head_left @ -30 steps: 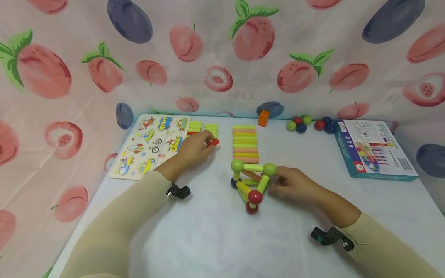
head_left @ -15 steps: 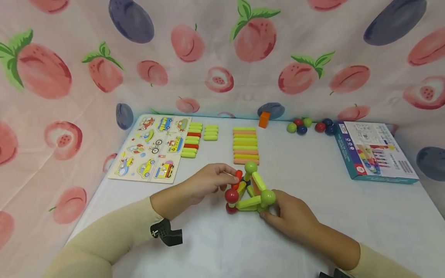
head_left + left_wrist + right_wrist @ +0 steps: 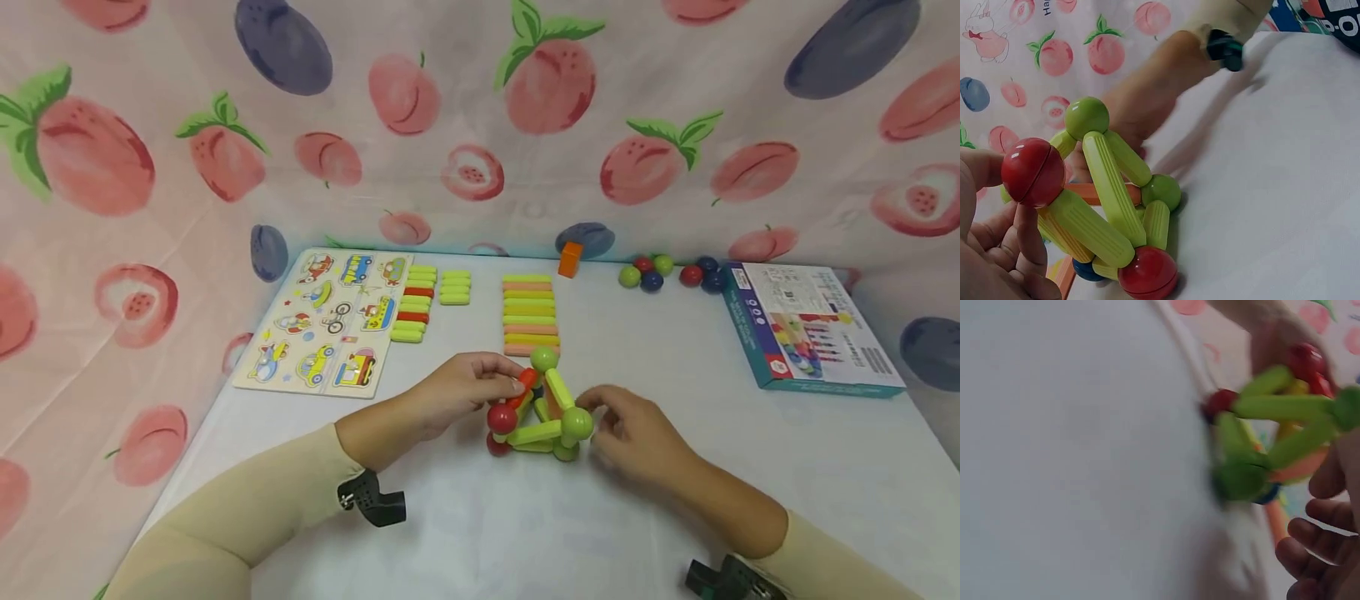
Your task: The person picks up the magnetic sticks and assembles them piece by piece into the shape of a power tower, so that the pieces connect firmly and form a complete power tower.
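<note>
A model of balls and ribbed sticks [image 3: 537, 433] stands on the white table, its upper corners a red ball [image 3: 502, 418], a near green ball [image 3: 577, 423] and a far green ball [image 3: 544, 359]. Between thumb and fingers, my left hand [image 3: 457, 396] pinches a red stick [image 3: 527, 383] along the model's left side, between the red and far green balls. My right hand [image 3: 637, 433] is just right of the near green ball, fingers loosely bent and holding nothing. In the right wrist view, its fingers [image 3: 1307, 540] hang beside the model.
Behind the model lies a column of yellow, green and pink sticks [image 3: 529, 313]. Green and red sticks [image 3: 411, 317] lie beside a picture puzzle board [image 3: 300, 333] at left. Loose balls [image 3: 652, 282], an orange block [image 3: 570, 259] and a box [image 3: 817, 325] are at the back right.
My left hand brought the red stick from the left pile to the model, and the stick now tilts along its left side. The model was turned; my right hand has come off it.
</note>
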